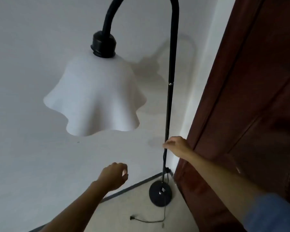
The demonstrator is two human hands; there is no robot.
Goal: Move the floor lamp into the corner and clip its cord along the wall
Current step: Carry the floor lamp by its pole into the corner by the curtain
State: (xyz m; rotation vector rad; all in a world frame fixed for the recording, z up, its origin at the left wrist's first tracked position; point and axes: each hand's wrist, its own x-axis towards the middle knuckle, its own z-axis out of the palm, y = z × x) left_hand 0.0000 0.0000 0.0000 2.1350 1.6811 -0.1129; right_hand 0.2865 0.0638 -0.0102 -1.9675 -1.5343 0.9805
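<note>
The lamp pole point(169, 97) is grasped by the right hand point(177, 146); at seven o'clock, the left hand point(114, 176) is loosely curled, empty.

No readable text or labels anywhere.

Matt black metal pole point(170, 91), frosted white shade point(94, 96) (smooth), dark glossy wood door point(251, 97).

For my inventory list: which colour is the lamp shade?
White; the shade shows best in the head view, hanging from a black pole.
</note>
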